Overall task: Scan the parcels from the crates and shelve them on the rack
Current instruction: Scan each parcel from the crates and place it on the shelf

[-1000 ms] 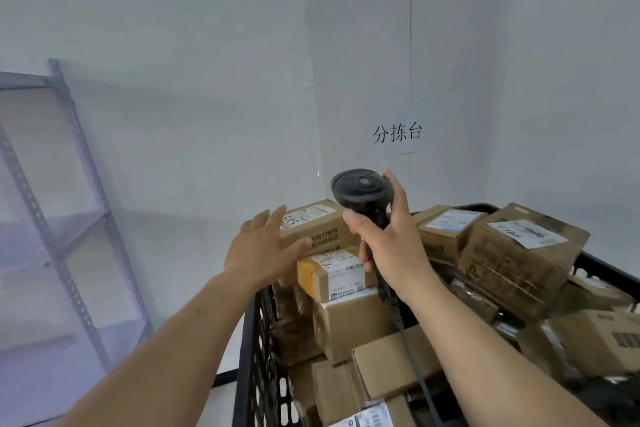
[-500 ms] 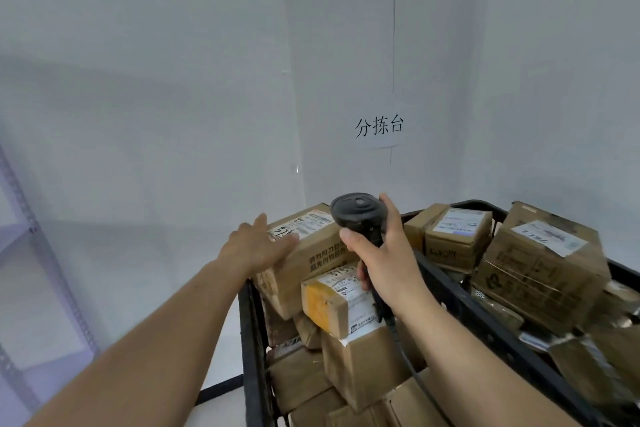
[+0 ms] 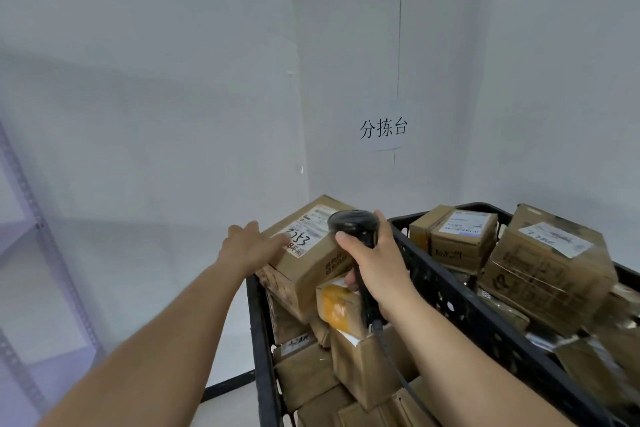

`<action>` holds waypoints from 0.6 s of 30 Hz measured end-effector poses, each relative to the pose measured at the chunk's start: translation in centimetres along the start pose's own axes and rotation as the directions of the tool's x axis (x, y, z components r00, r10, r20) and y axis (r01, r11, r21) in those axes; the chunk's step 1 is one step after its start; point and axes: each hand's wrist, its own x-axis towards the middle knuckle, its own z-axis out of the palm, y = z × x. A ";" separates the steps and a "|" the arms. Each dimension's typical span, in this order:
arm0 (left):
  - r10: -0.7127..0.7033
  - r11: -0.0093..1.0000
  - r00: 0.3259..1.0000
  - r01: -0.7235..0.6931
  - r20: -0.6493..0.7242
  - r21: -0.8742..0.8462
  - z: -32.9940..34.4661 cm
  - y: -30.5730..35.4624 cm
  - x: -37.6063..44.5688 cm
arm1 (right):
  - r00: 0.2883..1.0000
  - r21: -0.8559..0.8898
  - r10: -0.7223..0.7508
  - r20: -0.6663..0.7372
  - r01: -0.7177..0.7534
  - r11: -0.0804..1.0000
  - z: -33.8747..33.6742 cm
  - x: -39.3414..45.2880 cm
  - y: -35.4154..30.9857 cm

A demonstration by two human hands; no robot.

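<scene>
A brown cardboard parcel (image 3: 311, 263) with a white label and handwritten digits lies on top of the pile in the near black crate (image 3: 258, 340). My left hand (image 3: 249, 246) rests flat on the parcel's left top edge, fingers spread over the label. My right hand (image 3: 374, 267) grips a black barcode scanner (image 3: 353, 225), its head over the parcel's right side and its cable trailing down toward me. A small yellow-taped parcel (image 3: 337, 305) sits just below the scanner. Several more boxes fill the crate beneath.
A second black crate (image 3: 460, 302) on the right holds several labelled boxes, among them a large one (image 3: 547, 274). The grey metal rack (image 3: 31, 218) stands at the far left. A white wall with a paper sign (image 3: 382, 130) is behind.
The view has swung right and drawn closer, so the rack slid toward the left edge. My left hand has settled onto the labelled parcel, and the scanner has come down over it.
</scene>
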 end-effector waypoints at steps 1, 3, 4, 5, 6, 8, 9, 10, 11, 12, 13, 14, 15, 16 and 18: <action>-0.020 0.998 1.000 0.021 0.007 -0.055 -0.2 -0.2 0.0 | 1.000 0.013 0.004 0.000 -0.004 1.000 -0.1 0.0 0.0; -0.018 0.985 1.000 0.022 0.022 -0.174 -0.6 -0.2 -0.2 | 1.000 0.032 0.001 0.008 -0.001 0.999 -0.1 0.0 -0.2; 0.003 0.977 1.000 0.001 0.020 -0.213 -0.6 -0.1 -0.3 | 1.000 0.029 -0.001 0.017 0.000 1.000 0.0 -0.1 -0.3; 0.024 0.971 0.999 -0.018 0.023 -0.238 -0.6 0.1 -0.4 | 1.000 0.028 0.000 0.024 0.000 1.000 0.2 -0.1 -0.4; 0.042 0.968 0.999 -0.034 0.024 -0.247 -0.6 0.3 -0.5 | 1.000 0.032 0.006 0.028 -0.007 0.999 0.4 -0.2 -0.4; 0.062 0.963 0.998 -0.055 0.016 -0.264 -0.5 0.4 -0.7 | 0.999 0.034 0.013 0.032 -0.014 0.999 0.5 -0.2 -0.3; 0.068 0.952 0.997 -0.059 0.021 -0.300 -0.5 0.1 -0.9 | 0.999 0.045 0.011 0.033 -0.013 0.999 0.4 -0.3 -0.3; 0.073 0.937 0.997 -0.057 0.033 -0.345 -0.6 -0.1 -1.4 | 0.999 0.064 0.007 0.037 -0.009 0.998 0.3 -0.4 -0.4; 0.078 0.920 0.996 -0.052 0.050 -0.388 -0.6 -0.4 -1.9 | 0.999 0.086 0.000 0.038 -0.003 0.996 0.2 -0.5 -0.4; 0.086 0.905 0.994 -0.049 0.069 -0.423 -0.7 -0.6 -2.4 | 0.999 0.108 -0.009 0.039 0.005 0.994 0.1 -0.7 -0.5; 0.099 0.886 0.991 -0.049 0.084 -0.462 -0.7 -0.9 -2.8 | 0.999 0.128 -0.020 0.037 0.015 0.992 0.0 -0.8 -0.7; 0.118 0.860 0.989 -0.056 0.091 -0.508 -0.8 -0.9 -3.2 | 0.999 0.144 -0.034 0.036 0.028 0.989 0.0 -1.0 -0.9; 0.137 0.830 0.986 -0.062 0.093 -0.555 -0.9 -0.8 -3.6 | 0.998 0.149 -0.053 0.034 0.047 0.988 -0.1 -1.2 -1.2; 0.152 0.805 0.984 -0.070 0.091 -0.589 -0.9 -0.7 -3.9 | 0.997 0.143 -0.075 0.034 0.070 0.987 -0.1 -1.5 -1.6; 0.175 0.761 0.982 -0.092 0.066 -0.642 -0.9 -0.5 -4.6 | 0.992 0.126 -0.122 0.030 0.117 0.985 -0.3 -1.9 -2.3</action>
